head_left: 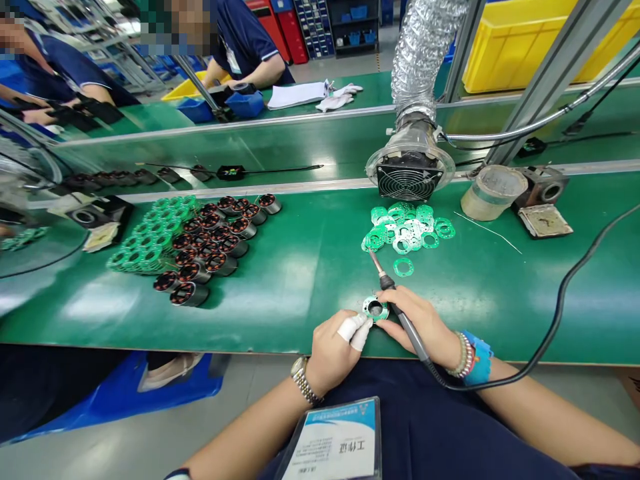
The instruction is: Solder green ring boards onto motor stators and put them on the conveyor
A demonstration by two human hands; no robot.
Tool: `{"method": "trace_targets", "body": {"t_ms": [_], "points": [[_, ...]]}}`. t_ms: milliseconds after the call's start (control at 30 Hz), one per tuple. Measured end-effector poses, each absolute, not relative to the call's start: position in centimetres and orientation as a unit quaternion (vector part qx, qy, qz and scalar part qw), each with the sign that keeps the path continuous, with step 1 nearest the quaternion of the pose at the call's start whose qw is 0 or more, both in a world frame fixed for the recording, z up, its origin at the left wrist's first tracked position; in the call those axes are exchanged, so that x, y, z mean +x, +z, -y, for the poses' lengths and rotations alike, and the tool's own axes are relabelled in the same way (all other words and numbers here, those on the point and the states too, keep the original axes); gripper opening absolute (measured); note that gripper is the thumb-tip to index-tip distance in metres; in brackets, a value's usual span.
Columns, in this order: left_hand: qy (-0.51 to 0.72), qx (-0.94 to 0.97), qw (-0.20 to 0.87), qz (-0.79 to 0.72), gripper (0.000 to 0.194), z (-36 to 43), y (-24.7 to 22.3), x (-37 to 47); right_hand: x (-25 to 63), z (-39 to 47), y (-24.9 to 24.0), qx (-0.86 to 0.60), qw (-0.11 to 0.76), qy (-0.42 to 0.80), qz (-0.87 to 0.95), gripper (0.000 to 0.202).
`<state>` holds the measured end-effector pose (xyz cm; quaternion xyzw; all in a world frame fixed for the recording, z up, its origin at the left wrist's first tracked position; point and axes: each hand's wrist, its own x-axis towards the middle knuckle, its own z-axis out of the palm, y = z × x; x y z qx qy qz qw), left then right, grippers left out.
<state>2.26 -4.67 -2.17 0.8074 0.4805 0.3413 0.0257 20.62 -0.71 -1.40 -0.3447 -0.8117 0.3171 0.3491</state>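
My left hand, with white covers on two fingertips, grips the near left edge of a round part with a green and white ring on top. My right hand holds a soldering iron whose tip points up and away, while its fingers also touch the right side of the round part. Just beyond lies a single green ring board, and past it a loose pile of green ring boards. Rows of dark motor stators with copper windings stand to the left, beside stacked green boards.
A fan with a silver duct stands behind the pile. At the right are a round container, a soldering stand with a sponge tray, and a black cable. People sit across the bench.
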Motion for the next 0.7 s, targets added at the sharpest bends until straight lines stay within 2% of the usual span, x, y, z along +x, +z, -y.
{"method": "trace_targets", "body": {"t_ms": [100,200,300,400,467,567,700], "points": [[0.276,0.866,-0.020,-0.417,0.027,5.8,-2.5,1.0,20.6,0.7,-1.5,-0.343,0.354,0.316,0.811,0.028],[0.226,0.879,0.006,-0.420,0.031,5.7,-1.9,-0.1,20.6,0.7,-1.6,-0.343,0.355,0.310,0.813,0.027],[0.257,0.828,0.180,-0.464,0.033,4.1,-1.0,-0.6,20.5,0.7,-1.8,-0.346,0.360,0.312,0.808,0.027],[0.283,0.746,0.376,-0.471,0.061,2.2,-0.8,-0.3,20.6,0.6,-1.7,-0.348,0.363,0.321,0.802,0.030],[0.287,0.719,0.448,-0.448,0.071,1.5,-1.0,0.4,20.9,0.6,-1.6,-0.352,0.373,0.324,0.795,0.036],[0.314,0.699,0.436,-0.471,0.068,1.9,-1.5,1.8,21.2,1.2,-1.3,-0.375,0.401,0.304,0.779,0.043],[0.363,0.657,0.301,-0.589,0.069,3.4,-2.1,3.6,20.7,2.0,-1.3,-0.383,0.405,0.266,0.786,0.041]]}}
